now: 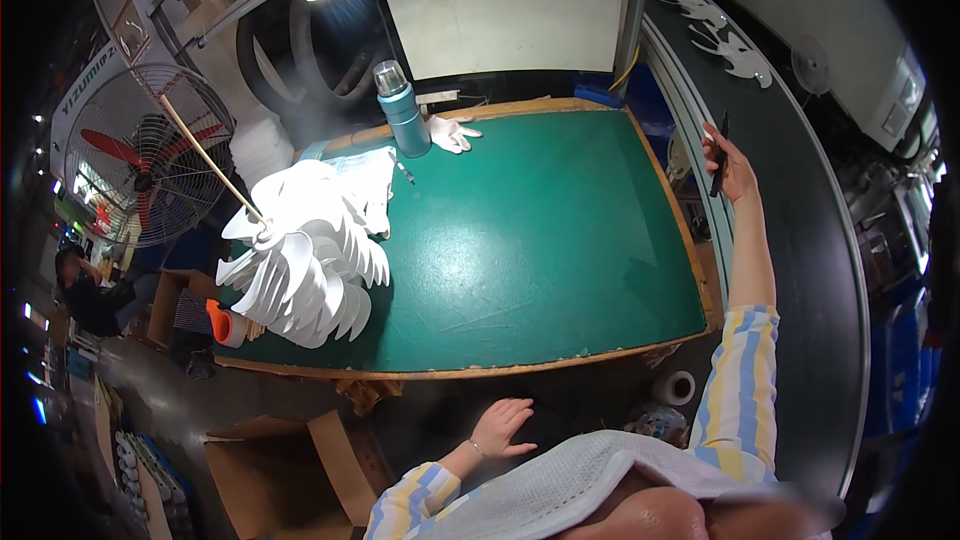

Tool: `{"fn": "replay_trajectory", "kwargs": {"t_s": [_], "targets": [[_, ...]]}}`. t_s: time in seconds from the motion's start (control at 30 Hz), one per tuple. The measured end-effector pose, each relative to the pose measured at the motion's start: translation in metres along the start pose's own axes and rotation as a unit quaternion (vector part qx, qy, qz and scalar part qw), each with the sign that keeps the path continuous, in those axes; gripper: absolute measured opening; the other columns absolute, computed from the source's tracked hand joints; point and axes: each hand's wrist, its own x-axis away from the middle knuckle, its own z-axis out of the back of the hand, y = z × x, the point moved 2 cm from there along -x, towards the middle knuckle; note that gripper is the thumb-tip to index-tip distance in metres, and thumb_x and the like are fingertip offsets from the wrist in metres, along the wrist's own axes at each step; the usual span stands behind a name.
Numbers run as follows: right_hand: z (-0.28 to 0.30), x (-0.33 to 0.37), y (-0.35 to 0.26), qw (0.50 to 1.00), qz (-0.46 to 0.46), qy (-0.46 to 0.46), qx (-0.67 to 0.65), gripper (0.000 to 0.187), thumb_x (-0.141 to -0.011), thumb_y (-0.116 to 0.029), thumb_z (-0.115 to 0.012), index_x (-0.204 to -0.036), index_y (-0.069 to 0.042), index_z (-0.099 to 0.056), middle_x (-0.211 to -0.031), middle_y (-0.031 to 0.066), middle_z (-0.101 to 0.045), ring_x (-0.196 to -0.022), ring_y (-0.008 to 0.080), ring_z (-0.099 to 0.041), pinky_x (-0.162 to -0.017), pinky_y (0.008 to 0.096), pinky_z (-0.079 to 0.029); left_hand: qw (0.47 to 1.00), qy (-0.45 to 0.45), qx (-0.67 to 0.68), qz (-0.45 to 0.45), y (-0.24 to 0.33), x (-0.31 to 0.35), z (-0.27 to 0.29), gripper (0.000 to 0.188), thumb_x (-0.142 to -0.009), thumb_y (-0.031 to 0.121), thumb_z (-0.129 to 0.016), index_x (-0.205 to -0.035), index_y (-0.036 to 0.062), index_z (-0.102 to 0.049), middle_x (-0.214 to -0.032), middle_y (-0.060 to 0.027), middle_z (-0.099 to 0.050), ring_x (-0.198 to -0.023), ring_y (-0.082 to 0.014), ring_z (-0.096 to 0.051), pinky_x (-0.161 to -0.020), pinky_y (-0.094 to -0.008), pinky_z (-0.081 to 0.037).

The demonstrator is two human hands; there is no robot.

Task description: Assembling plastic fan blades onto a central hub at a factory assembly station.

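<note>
My right hand point(738, 172) is stretched out to the right over the edge of the conveyor, its fingers closed round a slim black tool point(717, 178) whose exact kind I cannot make out. My left hand point(503, 428) hangs below the table's near edge, fingers extended, holding nothing. On the left of the green-topped table point(520, 240) stands a stack of white fan blades point(310, 270), threaded on a thin wooden rod point(205, 155) that leans up and left. Several more white fan blades point(735, 55) lie on the conveyor belt point(800, 260), beyond my right hand.
A blue flask point(403, 115), a white glove point(453, 133) and a pen point(404, 172) lie or stand toward the table's back. An orange tape dispenser point(222, 323) sits at its left corner. An open cardboard box point(265, 485) is on the floor; a caged fan point(145, 155) stands left.
</note>
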Motion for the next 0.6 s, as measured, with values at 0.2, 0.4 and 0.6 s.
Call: {"fn": "replay_trajectory", "kwargs": {"t_s": [0.2, 0.4, 0.6], "targets": [[0.0, -0.0001, 0.0006, 1.0, 0.002, -0.003, 0.007, 0.039, -0.094, -0.02, -0.059, -0.129, -0.003, -0.054, -0.095, 0.0033, -0.063, -0.078, 0.0073, -0.06, -0.057, 0.0201, -0.041, 1.0, -0.002, -0.002, 0.0, 0.0006, 0.0, 0.0007, 0.058, -0.079, 0.046, -0.066, -0.11, -0.0023, -0.057, -0.126, -0.0201, -0.054, -0.113, -0.0361, -0.054, -0.099, -0.0446, -0.041], [0.0004, 0.0003, -0.0001, 1.0, 0.002, -0.003, 0.013, 0.04, -0.094, -0.02, -0.059, -0.129, -0.003, -0.054, -0.095, 0.0032, -0.063, -0.078, 0.0073, -0.06, -0.057, 0.0201, -0.041, 1.0, -0.004, -0.002, -0.002, 0.0003, -0.0001, 0.0003, 0.058, -0.08, 0.046, -0.066, -0.111, -0.0021, -0.056, -0.127, -0.0198, -0.054, -0.114, -0.0362, -0.053, -0.099, -0.0448, -0.041], [-0.0019, 0.0005, 0.0004, 1.0, 0.004, -0.001, 0.014, 0.04, -0.093, -0.021, -0.06, -0.129, -0.004, -0.054, -0.095, 0.0031, -0.063, -0.078, 0.0073, -0.059, -0.057, 0.0202, -0.041, 1.0, -0.007, -0.003, 0.002, 0.0003, 0.0, 0.0008, 0.058, -0.08, 0.046, -0.066, -0.112, -0.0019, -0.056, -0.127, -0.0198, -0.054, -0.115, -0.0362, -0.053, -0.1, -0.045, -0.04]]}}
